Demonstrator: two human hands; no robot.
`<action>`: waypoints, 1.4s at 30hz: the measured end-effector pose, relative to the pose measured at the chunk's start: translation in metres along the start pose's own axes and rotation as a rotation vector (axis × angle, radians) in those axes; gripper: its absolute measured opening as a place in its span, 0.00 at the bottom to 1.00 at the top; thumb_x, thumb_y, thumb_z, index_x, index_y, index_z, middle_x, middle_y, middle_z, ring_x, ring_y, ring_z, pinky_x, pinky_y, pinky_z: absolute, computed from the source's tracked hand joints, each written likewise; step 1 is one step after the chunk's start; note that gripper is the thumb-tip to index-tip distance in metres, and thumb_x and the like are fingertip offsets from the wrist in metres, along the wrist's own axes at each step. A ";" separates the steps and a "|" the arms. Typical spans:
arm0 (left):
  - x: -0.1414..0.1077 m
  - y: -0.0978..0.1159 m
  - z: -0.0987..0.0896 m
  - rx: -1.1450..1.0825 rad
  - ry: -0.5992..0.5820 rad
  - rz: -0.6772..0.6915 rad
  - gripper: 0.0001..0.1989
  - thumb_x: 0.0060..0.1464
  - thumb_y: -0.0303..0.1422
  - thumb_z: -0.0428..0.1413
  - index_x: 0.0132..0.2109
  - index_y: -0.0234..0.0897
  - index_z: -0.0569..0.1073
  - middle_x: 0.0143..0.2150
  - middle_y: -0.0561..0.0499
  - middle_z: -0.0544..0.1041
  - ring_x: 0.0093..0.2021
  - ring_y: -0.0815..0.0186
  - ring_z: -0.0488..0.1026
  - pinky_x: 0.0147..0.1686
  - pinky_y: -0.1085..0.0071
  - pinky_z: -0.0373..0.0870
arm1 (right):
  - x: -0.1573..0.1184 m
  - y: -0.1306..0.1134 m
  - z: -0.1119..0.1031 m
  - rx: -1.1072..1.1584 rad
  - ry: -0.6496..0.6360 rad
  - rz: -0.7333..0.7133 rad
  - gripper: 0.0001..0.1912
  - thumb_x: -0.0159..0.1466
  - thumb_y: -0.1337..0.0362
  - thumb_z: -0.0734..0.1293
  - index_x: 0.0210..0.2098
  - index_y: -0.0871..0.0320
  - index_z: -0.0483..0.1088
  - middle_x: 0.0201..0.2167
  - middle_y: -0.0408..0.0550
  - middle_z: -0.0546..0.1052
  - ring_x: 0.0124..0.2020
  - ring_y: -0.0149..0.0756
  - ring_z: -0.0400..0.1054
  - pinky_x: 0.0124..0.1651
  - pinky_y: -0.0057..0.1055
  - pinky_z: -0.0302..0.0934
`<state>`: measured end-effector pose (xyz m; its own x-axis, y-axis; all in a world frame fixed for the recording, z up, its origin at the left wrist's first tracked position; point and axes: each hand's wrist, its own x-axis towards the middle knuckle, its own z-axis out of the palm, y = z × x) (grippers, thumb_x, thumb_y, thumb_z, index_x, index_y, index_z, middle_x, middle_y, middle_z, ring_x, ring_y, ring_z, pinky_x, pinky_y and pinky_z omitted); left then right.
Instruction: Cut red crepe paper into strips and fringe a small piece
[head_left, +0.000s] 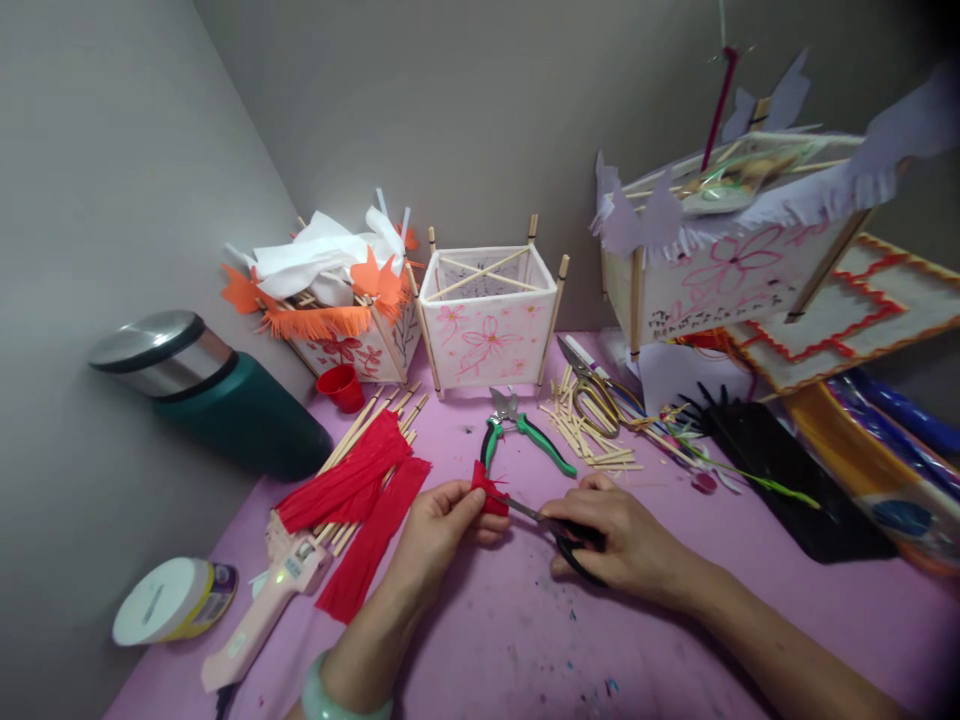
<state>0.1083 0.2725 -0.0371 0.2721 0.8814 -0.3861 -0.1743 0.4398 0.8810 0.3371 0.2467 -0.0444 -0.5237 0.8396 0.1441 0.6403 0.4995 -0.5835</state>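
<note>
A small piece of red crepe paper [487, 488] is pinched between the thumb and fingers of my left hand [448, 525]. My right hand [619, 530] is closed round the black handles of a pair of scissors [574, 545]. Their blades point left and meet the edge of the red paper. Just beyond my hands lie green-handled pruning shears [525, 432], spread apart. Longer strips of red crepe paper [379, 540] rest to the left on thin wooden sticks [352, 435].
A white box lantern [491, 345] stands at the back, between an orange-fringed lantern [330, 320] and a purple-fringed one [739, 270]. A green bottle [240, 410], a pink glue gun [262, 615] and a white-lidded tub [161, 603] are left. Brass scissors [598, 400] and a black phone [795, 480] lie right.
</note>
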 end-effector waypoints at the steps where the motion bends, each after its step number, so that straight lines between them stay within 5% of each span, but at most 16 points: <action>1: 0.000 0.000 0.000 -0.001 0.002 -0.001 0.23 0.40 0.45 0.69 0.33 0.28 0.77 0.28 0.39 0.82 0.27 0.61 0.79 0.31 0.69 0.73 | 0.000 0.000 0.000 0.000 0.001 0.000 0.15 0.59 0.55 0.73 0.42 0.55 0.73 0.26 0.37 0.75 0.27 0.31 0.63 0.40 0.35 0.49; 42: -0.001 0.000 0.002 0.004 -0.011 0.009 0.21 0.42 0.45 0.68 0.32 0.27 0.79 0.28 0.40 0.81 0.26 0.62 0.78 0.31 0.69 0.72 | -0.001 0.002 0.000 0.023 0.010 0.021 0.09 0.62 0.59 0.70 0.41 0.54 0.73 0.27 0.39 0.77 0.29 0.32 0.65 0.40 0.34 0.51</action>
<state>0.1100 0.2709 -0.0357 0.2813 0.8832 -0.3753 -0.1726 0.4312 0.8856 0.3387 0.2469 -0.0451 -0.5047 0.8520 0.1391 0.6383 0.4767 -0.6044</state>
